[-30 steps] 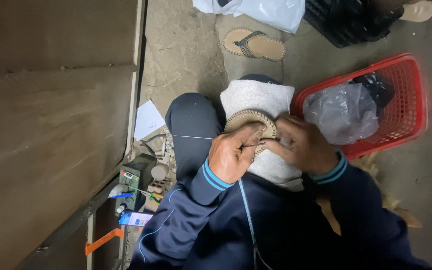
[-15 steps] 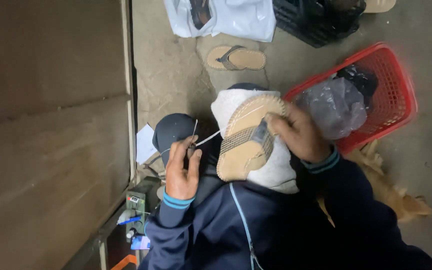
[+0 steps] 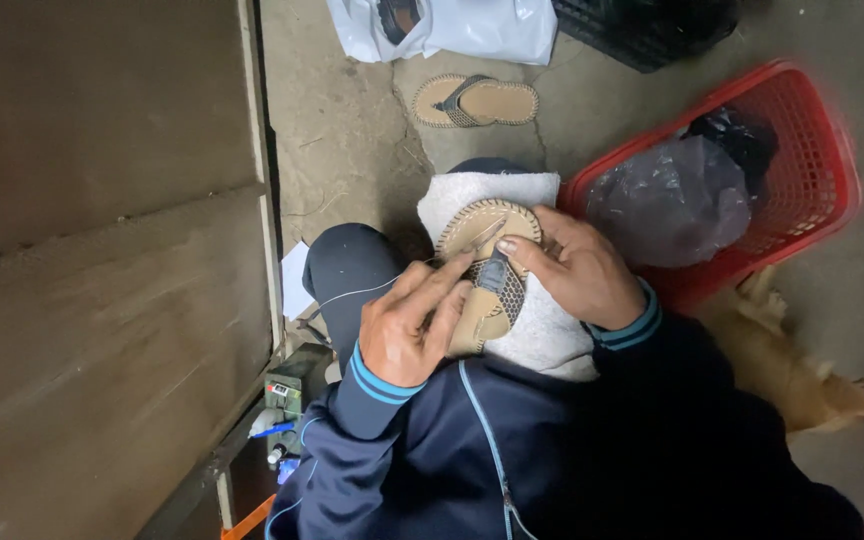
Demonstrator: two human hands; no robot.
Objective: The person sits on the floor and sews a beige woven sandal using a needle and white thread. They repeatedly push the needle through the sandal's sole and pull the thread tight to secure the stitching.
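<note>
Right at the centre, a tan sandal sole (image 3: 480,270) with a stitched, braided edge lies on a folded white towel (image 3: 542,325) spread over the person's knee, its toe end pointing away from the body. Across the middle of the sole sits a dark woven strap (image 3: 502,285), and the right hand (image 3: 577,270) rests over the sole's far side, its fingers (image 3: 527,250) curled loosely with the fingertips pressing on the strap and the sole beside it, steadying both rather than closing around them. The left hand (image 3: 407,325) comes in from the other side, fingers (image 3: 442,285) drawn together in a pinch just at the sole's near edge; a thin white thread (image 3: 352,295) runs out from those fingertips across the dark trouser leg, and a slim pale needle-like tool (image 3: 489,235) lies on the sole just beyond them, though whether the pinch holds the thread itself cannot be told. Beyond the right hand's knuckles stands a red plastic basket (image 3: 812,190) holding a crumpled clear plastic bag (image 3: 667,200). Farther out past both sets of fingertips, a finished flip-flop (image 3: 474,102) lies on the concrete floor (image 3: 342,130), with a white plastic bag (image 3: 452,28) behind it. Off to the left hand's outer side runs a wooden board wall (image 3: 102,270).
</note>
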